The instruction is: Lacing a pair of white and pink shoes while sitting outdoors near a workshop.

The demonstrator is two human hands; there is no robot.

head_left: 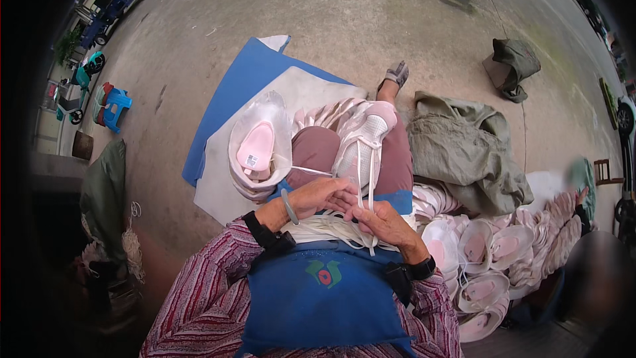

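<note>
A white mesh shoe upper with pale pink trim rests across my lap, its toe pointing away from me. White shoelace hangs from its eyelets toward my hands. My right hand is closed, pinching the lace between thumb and fingers. From the left, my left hand meets it with fingers drawn together at the lace; its fingertips are partly hidden. Below both hands, a bundle of loose white laces lies on my blue apron. Beside my left knee stands a stack of nested uppers with pink insides.
Many more uppers are piled at my right, beside a grey-green cloth. A blue and white sheet lies on the concrete ahead. Farther off are a blue stool, a covered box and parked scooters.
</note>
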